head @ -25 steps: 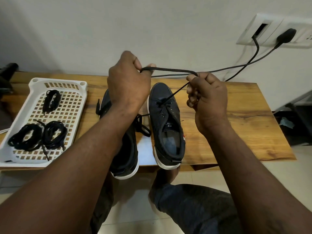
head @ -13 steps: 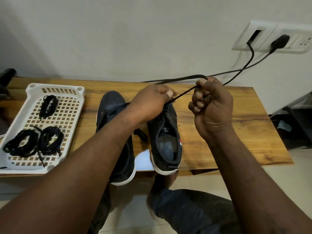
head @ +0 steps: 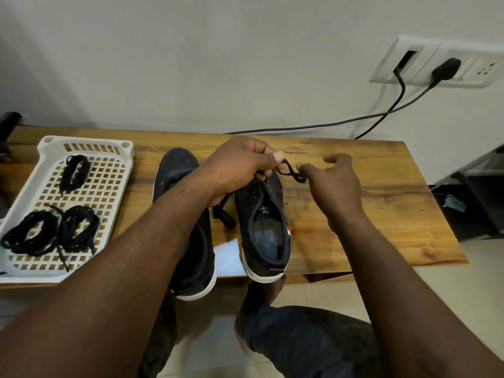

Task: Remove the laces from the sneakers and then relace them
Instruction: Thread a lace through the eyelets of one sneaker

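- Wooden tabletop is filling the middle of the head view, standing against a pale wall. Two dark navy sneakers are sitting on it with their heels hanging over the near edge.
- The left sneaker is lying just beside the right sneaker, both toes pointing at the wall. The left forearm is crossing over most of the left one.
- The left hand is hovering over the toe of the right sneaker. Its thumb and curled fingers are pinching a black lace that is looping out to the right.
- The right hand is hanging just right of that loop with its fingers spread and relaxed, gripping nothing. The loop's far end is reaching the edge of this hand, and whether it is touching cannot be told.
- Another stretch of lace is trailing on the tabletop between the two sneakers, and a white sheet is showing beside them near the front edge.
- A white slotted tray is resting at the left end of the tabletop. It is holding three coiled lace bundles, one toward the back and two side by side nearer the front.
- Two black cables are running from a white socket panel on the wall down behind the tabletop, and a black plug is sitting in the panel.
- A knee in dark trousers is showing below the front edge.
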Action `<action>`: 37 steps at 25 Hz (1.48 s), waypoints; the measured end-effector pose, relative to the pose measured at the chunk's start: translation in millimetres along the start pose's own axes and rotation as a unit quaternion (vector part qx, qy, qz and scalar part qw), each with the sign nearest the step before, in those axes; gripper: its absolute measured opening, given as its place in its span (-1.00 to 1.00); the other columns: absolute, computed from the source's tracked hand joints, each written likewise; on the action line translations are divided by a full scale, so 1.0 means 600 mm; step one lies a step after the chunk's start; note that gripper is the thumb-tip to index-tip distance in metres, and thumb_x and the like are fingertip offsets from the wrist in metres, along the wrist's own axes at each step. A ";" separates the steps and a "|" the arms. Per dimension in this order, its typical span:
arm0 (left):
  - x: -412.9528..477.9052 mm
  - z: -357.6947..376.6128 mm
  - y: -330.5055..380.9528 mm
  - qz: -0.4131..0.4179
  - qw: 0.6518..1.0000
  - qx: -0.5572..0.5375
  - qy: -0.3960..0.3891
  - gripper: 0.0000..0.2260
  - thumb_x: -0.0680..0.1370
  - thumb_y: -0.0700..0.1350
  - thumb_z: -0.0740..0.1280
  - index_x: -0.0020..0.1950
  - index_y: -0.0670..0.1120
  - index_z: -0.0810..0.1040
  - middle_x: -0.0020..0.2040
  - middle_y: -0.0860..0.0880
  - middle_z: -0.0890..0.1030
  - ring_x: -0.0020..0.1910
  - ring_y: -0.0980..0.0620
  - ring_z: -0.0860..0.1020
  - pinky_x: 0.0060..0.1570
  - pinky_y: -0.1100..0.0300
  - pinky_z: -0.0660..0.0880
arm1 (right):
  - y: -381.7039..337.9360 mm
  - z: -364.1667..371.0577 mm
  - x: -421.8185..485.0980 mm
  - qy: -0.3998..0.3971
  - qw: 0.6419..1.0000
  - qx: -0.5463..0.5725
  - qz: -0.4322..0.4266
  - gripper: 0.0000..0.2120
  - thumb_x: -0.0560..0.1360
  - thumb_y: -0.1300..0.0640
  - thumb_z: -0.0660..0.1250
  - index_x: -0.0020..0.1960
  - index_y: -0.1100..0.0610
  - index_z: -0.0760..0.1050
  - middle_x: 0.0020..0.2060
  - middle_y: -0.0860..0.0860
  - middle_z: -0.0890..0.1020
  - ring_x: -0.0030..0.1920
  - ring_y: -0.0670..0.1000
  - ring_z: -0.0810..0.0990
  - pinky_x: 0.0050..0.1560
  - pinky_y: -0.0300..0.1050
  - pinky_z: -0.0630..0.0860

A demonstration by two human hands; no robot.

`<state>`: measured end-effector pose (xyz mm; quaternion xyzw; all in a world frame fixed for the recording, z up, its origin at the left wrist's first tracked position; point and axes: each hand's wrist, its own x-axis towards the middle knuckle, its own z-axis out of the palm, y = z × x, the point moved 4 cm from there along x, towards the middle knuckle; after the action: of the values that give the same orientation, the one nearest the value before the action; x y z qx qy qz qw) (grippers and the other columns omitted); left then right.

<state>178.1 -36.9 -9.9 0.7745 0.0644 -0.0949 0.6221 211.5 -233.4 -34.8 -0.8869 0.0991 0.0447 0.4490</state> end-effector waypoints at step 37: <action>-0.012 -0.082 -0.012 0.015 0.865 0.470 0.175 -0.61 0.60 -0.13 0.39 0.43 0.11 0.57 0.17 -0.01 0.70 0.14 -0.12 0.63 0.14 -0.04 0.58 | -0.067 0.003 -0.032 -0.200 0.928 0.290 -0.124 -0.88 0.65 0.22 0.32 0.03 0.19 0.64 -0.27 0.04 0.62 -0.36 -0.05 0.38 -0.36 -0.23 0.29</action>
<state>172.5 12.7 -5.1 0.9798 0.1089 0.0327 0.1643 201.6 -206.2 -0.6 -0.6958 -0.0948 0.1349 0.6991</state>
